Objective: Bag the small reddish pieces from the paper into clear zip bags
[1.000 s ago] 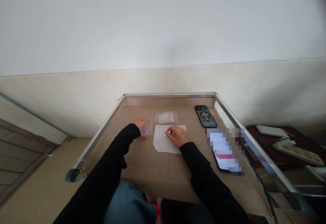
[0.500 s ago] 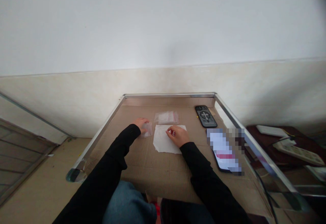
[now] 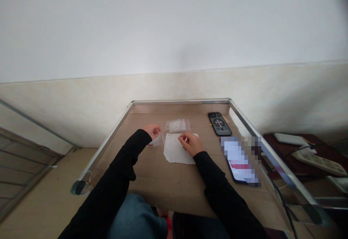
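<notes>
My left hand (image 3: 153, 130) is closed, with its fingers pinching a small clear plastic bag (image 3: 158, 140) whose near side is tilted up off the cardboard. Over the upper right of a white paper sheet (image 3: 175, 152) hovers my right hand (image 3: 191, 143), its thumb and fingertips drawn together. A small reddish bit shows between those fingers, too little to name. Just beyond the paper lies a stack of clear zip bags (image 3: 178, 125) with red edges, touched by neither hand.
Cardboard (image 3: 163, 181) lines the metal-framed table (image 3: 181, 102). On the right lie a black phone with a cross design (image 3: 219, 124) and a second phone with a lit, blurred screen (image 3: 239, 159). A power strip (image 3: 320, 163) lies beyond the frame.
My left hand has closed on the small plastic bag and begun lifting it off the cardboard. My right hand has turned slightly, and the red thing beneath its fingers is now mostly hidden.
</notes>
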Tool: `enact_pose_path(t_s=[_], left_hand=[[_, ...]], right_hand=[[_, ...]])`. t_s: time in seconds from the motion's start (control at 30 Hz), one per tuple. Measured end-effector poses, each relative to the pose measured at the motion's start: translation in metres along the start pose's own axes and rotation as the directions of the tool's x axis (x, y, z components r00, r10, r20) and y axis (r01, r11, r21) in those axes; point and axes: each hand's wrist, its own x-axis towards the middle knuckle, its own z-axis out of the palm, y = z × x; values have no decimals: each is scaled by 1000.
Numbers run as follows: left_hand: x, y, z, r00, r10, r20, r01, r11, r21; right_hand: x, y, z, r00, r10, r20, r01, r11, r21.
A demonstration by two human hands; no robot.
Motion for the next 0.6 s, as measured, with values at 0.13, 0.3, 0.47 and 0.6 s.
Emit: enact_pose_path(t_s=[0.13,0.3,0.47,0.6], left_hand=[[2,27,-10,999,45,4,-45,998,-32],[9,62,-1,991,129,-34,-133,980,-147],[17,72,27,984,92,-155,-143,923,-357],[20,69,54,990,-57,-129,-41,759,-650]], right_hand=[[1,-1,-1,989,141,41,-147,932,333],[2,-1,0,967,172,190,-251,784,567],[4,1,0,969,200,144,-244,705,665],[8,8,-3,965,258,39,-216,707,673]])
